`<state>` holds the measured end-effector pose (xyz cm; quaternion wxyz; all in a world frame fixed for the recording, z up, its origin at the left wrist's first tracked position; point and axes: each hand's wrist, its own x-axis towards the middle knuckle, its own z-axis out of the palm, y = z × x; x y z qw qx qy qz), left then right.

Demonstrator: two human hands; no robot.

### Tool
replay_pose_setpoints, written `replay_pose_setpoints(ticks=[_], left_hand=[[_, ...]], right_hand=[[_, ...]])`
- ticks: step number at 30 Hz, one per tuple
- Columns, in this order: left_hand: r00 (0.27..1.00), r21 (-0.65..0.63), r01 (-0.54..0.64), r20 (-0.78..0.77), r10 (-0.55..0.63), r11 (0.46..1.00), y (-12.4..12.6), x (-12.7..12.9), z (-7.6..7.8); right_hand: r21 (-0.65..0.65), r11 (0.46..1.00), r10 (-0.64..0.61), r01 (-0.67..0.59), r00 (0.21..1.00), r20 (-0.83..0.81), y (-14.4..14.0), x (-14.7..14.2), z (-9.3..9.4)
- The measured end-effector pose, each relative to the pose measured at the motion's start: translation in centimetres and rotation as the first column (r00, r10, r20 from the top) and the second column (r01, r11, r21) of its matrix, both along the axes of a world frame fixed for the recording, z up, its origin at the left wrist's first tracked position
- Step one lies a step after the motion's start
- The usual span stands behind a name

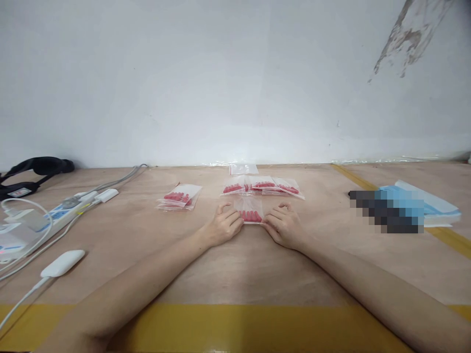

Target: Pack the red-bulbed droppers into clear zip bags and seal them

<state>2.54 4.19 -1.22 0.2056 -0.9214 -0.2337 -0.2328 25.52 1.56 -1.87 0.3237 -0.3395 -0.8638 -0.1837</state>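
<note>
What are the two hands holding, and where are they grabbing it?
A small clear bag of red pieces, lying on the table. The left hand pinches its left edge and the right hand its right edge, near the bottom corners.

Pixelated patch (390,211) well right of the grip: contents unreadable. Red pieces in the pinched bag (251,214) too small to identify. Cables (22,294) far left of the grip run off frame.

A small bag (251,212) lies on the tabletop (235,264) between my left hand (222,226) and right hand (283,227). Behind it sits a row of bags (262,187); another pile (179,197) lies left, a power strip (55,215) far left.
</note>
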Motion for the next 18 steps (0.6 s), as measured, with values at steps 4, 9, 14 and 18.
replay_pose_setpoints(ticks=[4,9,14,18], left_hand=[[0.999,0.000,-0.035,-0.010,0.035,0.999,0.0,-1.3,0.0],[0.999,-0.008,-0.036,-0.033,0.036,0.999,0.2,-1.5,0.1],[0.997,-0.172,0.000,0.071,0.012,0.985,0.2,-0.9,0.2],[0.995,-0.359,0.064,0.099,-0.030,0.931,-0.1,-0.3,-0.4]], right_hand=[[0.008,1.000,-0.003,0.003,1.000,0.009,0.3,0.1,0.0],[0.004,1.000,-0.020,0.020,1.000,0.010,0.8,0.3,-0.2],[-0.029,0.999,0.037,-0.037,0.999,-0.022,0.8,0.2,-0.3],[-0.080,0.987,0.139,-0.140,0.990,-0.017,0.6,-0.1,-0.6]])
